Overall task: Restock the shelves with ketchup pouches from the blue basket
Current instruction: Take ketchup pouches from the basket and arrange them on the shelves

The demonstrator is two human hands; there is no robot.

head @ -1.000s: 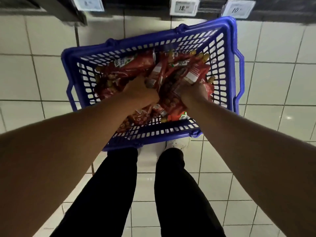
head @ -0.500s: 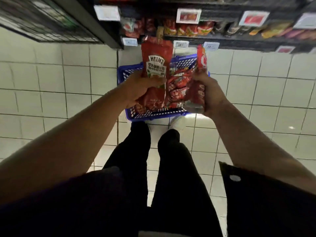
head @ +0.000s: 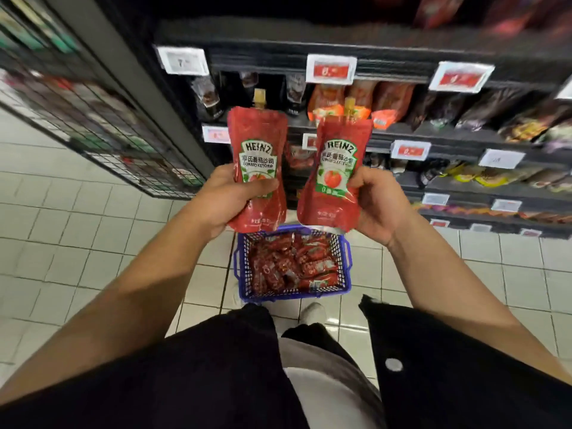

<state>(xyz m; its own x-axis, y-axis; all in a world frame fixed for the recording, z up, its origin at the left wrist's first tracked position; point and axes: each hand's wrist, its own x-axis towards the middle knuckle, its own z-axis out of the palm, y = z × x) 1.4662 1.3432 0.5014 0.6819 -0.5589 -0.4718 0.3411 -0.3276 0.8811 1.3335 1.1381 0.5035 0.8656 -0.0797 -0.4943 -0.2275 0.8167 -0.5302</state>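
Raised from basket, each hand grips one upright pouch, spouts up.

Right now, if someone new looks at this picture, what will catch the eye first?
Two red ketchup pouches held upright in the middle: one in the left hand, pouch, one in the right hand, pouch. Below them, on the tiled floor, stands the blue basket full of more pouches; dark shelves rise behind.

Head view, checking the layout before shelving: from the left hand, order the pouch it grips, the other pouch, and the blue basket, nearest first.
1. Left pouch, gripped in the left hand.
2. Right pouch, just beside it.
3. Blue basket, down on the floor.
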